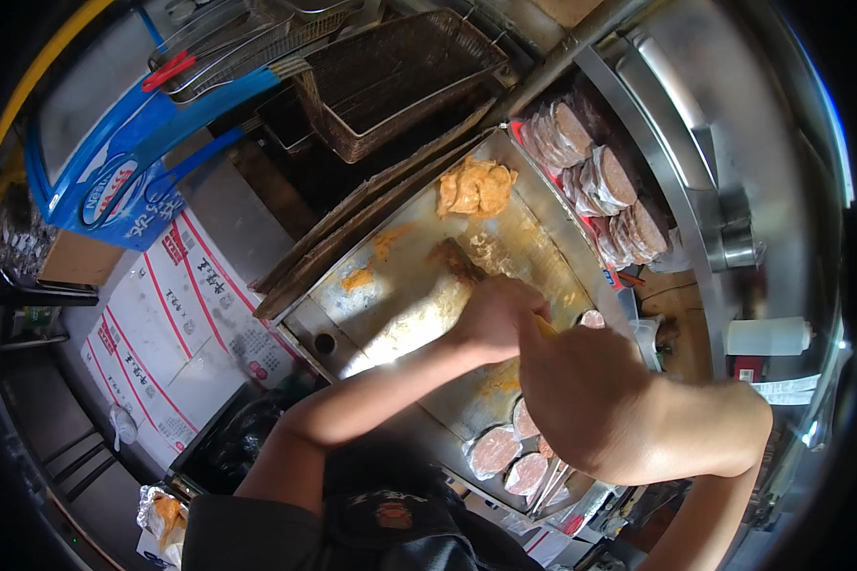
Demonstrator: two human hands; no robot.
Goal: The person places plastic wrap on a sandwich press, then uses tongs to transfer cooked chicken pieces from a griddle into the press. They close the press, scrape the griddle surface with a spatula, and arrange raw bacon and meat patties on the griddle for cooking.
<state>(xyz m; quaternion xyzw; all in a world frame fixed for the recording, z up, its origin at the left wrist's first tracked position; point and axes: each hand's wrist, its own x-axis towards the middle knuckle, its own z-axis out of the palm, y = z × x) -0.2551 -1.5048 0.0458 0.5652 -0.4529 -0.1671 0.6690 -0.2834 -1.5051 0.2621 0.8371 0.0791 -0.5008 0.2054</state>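
My left hand (496,317) and my right hand (589,400) meet over a flat metal griddle (428,314). Both are closed around a tool with a yellow handle (545,328), mostly covered by my fingers. A dark, flat metal piece (458,263), seemingly the tool's blade, reaches from beside my left hand onto the griddle surface. An orange, sauce-coated heap of food (477,187) lies at the far corner, with orange smears (357,280) nearer the left edge. Pinkish round meat patties (494,452) lie by the near right corner, some partly hidden behind my right hand.
Stacks of patties with wrapping (596,178) stand in a red-edged tray along the right. Wire fryer baskets (400,78) with blue handles are beyond a raised metal edge. Left are a printed white box (186,328) and a blue bag (125,193). Metal tongs (548,489) lie beside the patties.
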